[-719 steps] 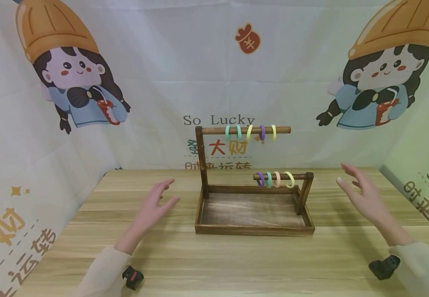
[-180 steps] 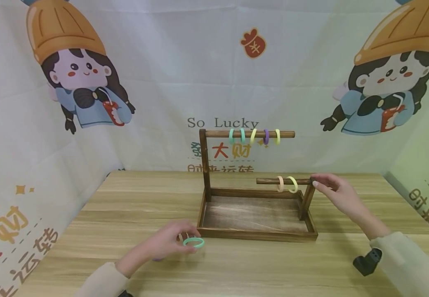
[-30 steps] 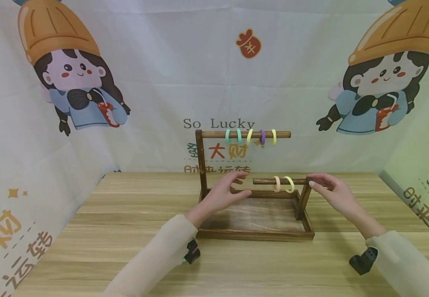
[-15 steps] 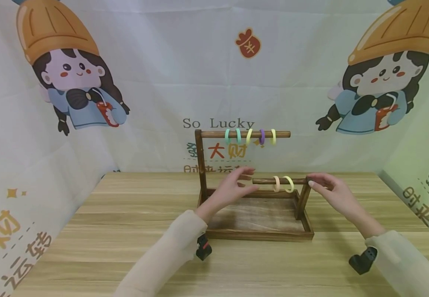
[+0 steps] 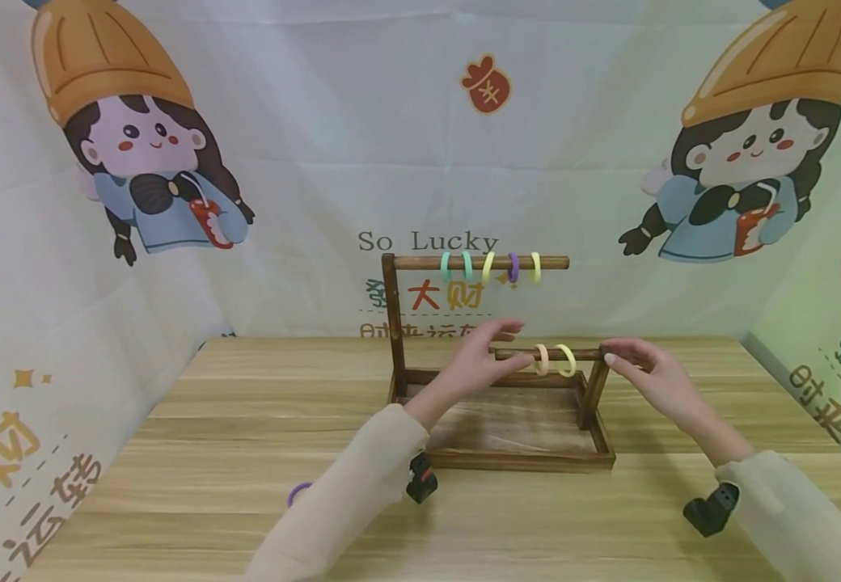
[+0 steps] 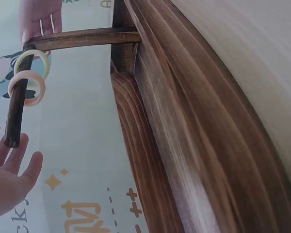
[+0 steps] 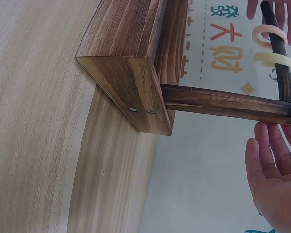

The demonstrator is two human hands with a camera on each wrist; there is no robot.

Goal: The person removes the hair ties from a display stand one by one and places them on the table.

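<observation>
A dark wooden rack (image 5: 515, 461) with a tray base stands on the table. A peach ring (image 5: 545, 360) and a pale yellow ring (image 5: 573, 362) hang on its lower bar (image 5: 588, 355). My left hand (image 5: 475, 364) is around the bar's free end, thumb and fingers spread apart, thumb tip close to the peach ring. In the left wrist view its fingers (image 6: 33, 167) surround the bar end without gripping. My right hand (image 5: 657, 376) pinches the top of the short post (image 5: 595, 396), thumb in front. A purple ring (image 5: 297, 491) lies on the table, partly behind my left sleeve.
The taller upper bar (image 5: 555, 263) carries several rings in green, yellow and purple, above and behind my left hand. A printed cloth (image 5: 304, 162) hangs behind and at both sides of the wooden table (image 5: 209, 420).
Over the last second my left hand has moved right onto the bar's end. Since earlier, a purple and a green ring have left the lower bar. The right hand stays on the post.
</observation>
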